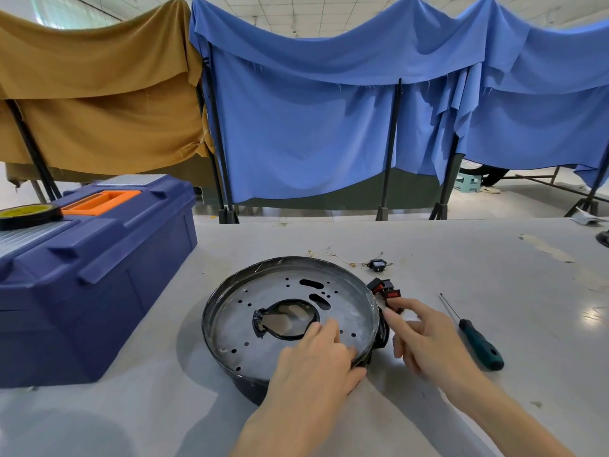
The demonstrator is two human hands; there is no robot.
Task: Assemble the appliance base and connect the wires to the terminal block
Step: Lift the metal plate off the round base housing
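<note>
Metal base under L hand, R hand by red switches

The left hand covers the near right rim of the round dark metal base pan. The rim section and plate holes beneath it are hidden. The right hand overlaps the nearest of the black rocker switches with red faces; whether its fingers grip that switch cannot be determined. A black part at the pan's right wall is mostly concealed between both hands. The thin bare wires are too small to resolve at their ends. The left frame edge cuts off the blue plastic toolbox and the black tape roll on its lid. The right edge cuts off a dark object on the bench; its type is not identifiable.
</note>
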